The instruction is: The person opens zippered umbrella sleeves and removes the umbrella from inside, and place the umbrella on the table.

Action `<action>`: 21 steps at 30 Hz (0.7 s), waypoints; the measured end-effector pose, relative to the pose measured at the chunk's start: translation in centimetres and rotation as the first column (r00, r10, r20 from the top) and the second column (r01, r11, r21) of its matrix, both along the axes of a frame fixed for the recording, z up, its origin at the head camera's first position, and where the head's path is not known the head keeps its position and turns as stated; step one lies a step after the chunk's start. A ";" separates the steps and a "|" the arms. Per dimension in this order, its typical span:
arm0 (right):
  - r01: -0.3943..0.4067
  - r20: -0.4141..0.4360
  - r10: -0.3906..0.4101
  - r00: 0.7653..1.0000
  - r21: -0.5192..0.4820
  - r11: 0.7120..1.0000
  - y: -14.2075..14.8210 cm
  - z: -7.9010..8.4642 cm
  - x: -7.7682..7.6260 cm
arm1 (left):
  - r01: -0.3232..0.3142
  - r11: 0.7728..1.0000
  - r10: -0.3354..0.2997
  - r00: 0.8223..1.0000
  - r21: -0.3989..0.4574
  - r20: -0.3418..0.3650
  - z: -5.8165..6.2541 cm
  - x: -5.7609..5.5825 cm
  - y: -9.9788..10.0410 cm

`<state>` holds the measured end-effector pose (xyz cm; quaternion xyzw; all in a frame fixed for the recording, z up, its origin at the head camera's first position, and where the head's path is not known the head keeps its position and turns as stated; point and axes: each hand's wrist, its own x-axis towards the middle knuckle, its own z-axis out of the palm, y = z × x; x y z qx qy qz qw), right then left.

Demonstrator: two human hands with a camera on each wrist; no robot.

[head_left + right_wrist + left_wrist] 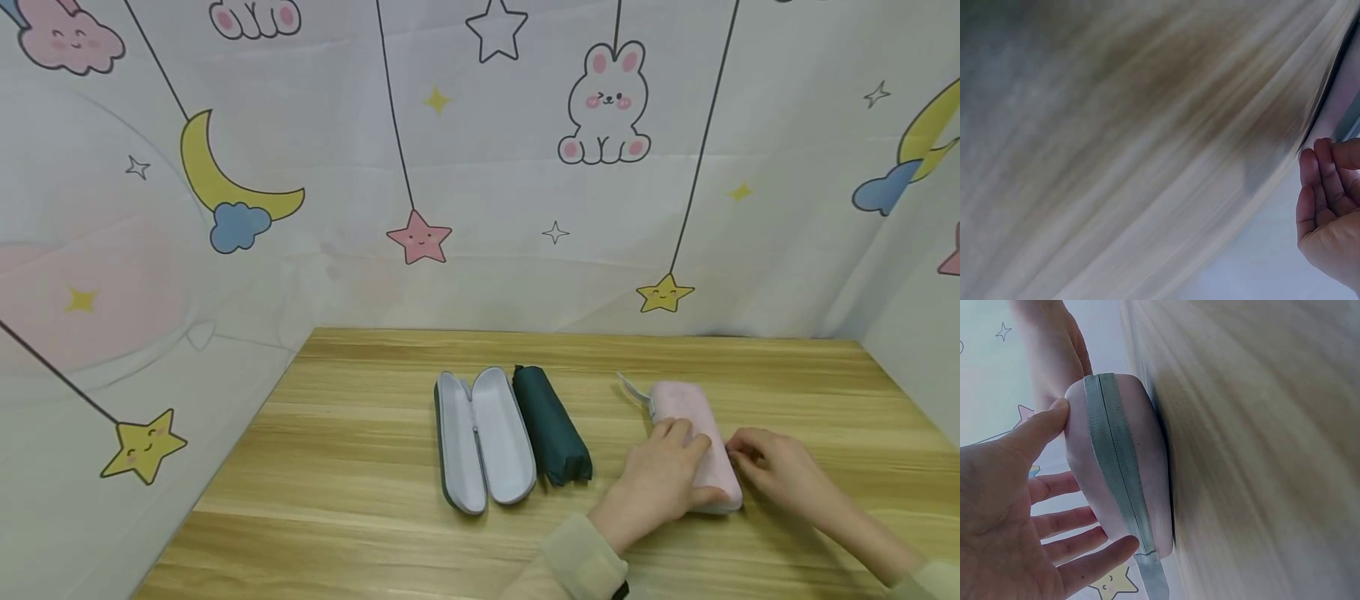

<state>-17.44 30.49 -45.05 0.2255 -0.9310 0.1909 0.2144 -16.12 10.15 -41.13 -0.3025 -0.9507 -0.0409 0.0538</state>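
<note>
A pink zippered case with a grey zipper lies on the table, its grey end tab sticking out at the far end. My left hand rests across its top, fingers spread and fairly straight. In the left wrist view, the thumb touches the near end and one finger reaches the zipper by the tab. My right hand is at the case's right side. Its thumb and forefinger meet at the zipper there, pinching the pull, which the fingertips hide; the other fingers are slightly bent.
Left of the pink case lies a dark green folded umbrella. Beside it, a dark green hard case with a pale grey lining stands unzipped, its two halves spread. The wooden table meets a printed cloth backdrop at the back and sides.
</note>
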 end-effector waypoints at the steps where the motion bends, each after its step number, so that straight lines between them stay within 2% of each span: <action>1: -0.001 -0.002 0.001 1.000 -0.001 1.000 0.0 0.0 0.0 | 0.001 1.000 -0.001 1.000 0.000 -0.001 0.0 0.0 0.0; 21: -0.010 -0.002 0.010 1.000 -0.007 1.000 0.0 0.0 0.8 | 0.000 1.000 0.000 1.000 -0.010 -0.011 0.3 0.1 -0.1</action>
